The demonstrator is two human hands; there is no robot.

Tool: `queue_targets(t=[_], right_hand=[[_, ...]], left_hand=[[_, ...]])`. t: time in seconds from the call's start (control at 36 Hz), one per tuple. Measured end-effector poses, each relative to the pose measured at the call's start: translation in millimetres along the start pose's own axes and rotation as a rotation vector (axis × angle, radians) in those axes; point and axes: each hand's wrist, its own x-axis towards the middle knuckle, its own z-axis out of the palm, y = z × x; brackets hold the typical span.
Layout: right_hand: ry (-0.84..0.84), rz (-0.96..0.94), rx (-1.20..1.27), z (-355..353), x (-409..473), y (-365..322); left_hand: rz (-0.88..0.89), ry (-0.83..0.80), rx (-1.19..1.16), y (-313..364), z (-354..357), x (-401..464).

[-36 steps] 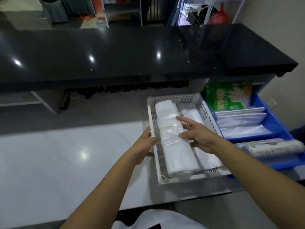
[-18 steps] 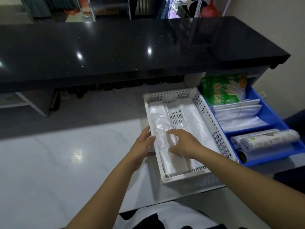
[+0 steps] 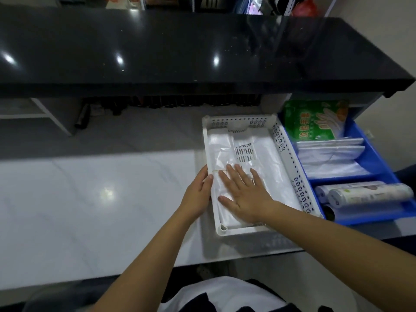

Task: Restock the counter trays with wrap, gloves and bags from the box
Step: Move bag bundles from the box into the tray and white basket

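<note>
A white perforated tray (image 3: 290,174) sits on the pale counter and holds flat bundles of white plastic bags (image 3: 272,170). My right hand (image 3: 245,194) lies flat with spread fingers, pressing down on the bags in the tray's near half. My left hand (image 3: 198,194) rests against the tray's left wall, its thumb over the rim touching the bag bundle. A blue tray (image 3: 371,163) stands right of the white one. It holds a green pack of gloves (image 3: 315,122), folded white bags (image 3: 331,154) and rolls of wrap (image 3: 369,194).
A black glossy raised counter (image 3: 180,55) runs across the back, overhanging a grey shelf. The white marble counter surface (image 3: 90,194) stretches to the left of the trays. A wall is close on the right.
The rolled bag bundle has been laid flat in the white tray. My right hand went from gripping it to pressing flat on it. The view moved slightly.
</note>
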Motion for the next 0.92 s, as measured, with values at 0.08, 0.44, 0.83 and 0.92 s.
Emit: queue_targets(t=[0.08, 0.44, 0.83, 0.92], right_hand=[[-0.009, -0.004, 0.004, 0, 1, 1], [0.186, -0.185, 0.178, -74, -47, -45], [-0.252, -0.835, 0.097, 58, -158, -160], [-0.378, -0.851, -0.057, 94, -157, -166]], left_hand=[[-0.045, 0.018, -0.069, 1, 1, 0], [-0.059, 0.564, 0.482, 1, -10, -136], [-0.938, 0.863, 0.400, -129, 100, -391], [-0.978, 0.896, 0.337, -147, 111, -410]])
